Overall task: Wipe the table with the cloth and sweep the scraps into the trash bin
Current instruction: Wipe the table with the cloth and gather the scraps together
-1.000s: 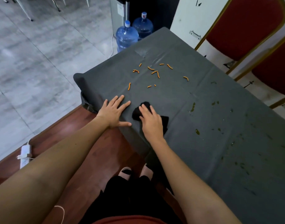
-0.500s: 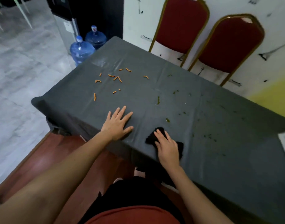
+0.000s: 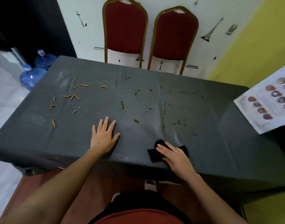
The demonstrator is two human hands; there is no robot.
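— What is the right hand (image 3: pixel 175 156) doing?

— It is lying flat on a crumpled black cloth (image 3: pixel 154 155), fingers straight and close together. It is pressing the cloth onto the dark grey cloth-covered counter (image 3: pixel 219 151), right at the near edge. The cloth is poking out past the fingertips and on both sides of them.

— And the left hand (image 3: pixel 104 138)?

— It is resting palm down on the bare counter with its fingers spread, holding nothing, well to the left of the cloth.

— Where are the scraps sitting?

— The small orange curled scraps (image 3: pixel 74 97) are lying scattered beyond the left hand and off to its left, well apart from both hands. Ahead of the right hand, greenish smears and specks (image 3: pixel 136 121) are showing, with the nearest blob farther out than both hands and between them.

— Anything else?

— Two red padded chairs with gold frames (image 3: pixel 124 29) are standing beyond the far edge. Two blue water bottles (image 3: pixel 31 76) are standing on the floor, far left of the left hand. A printed sheet with round pictures (image 3: pixel 268 104) is showing off to the right of the right hand.
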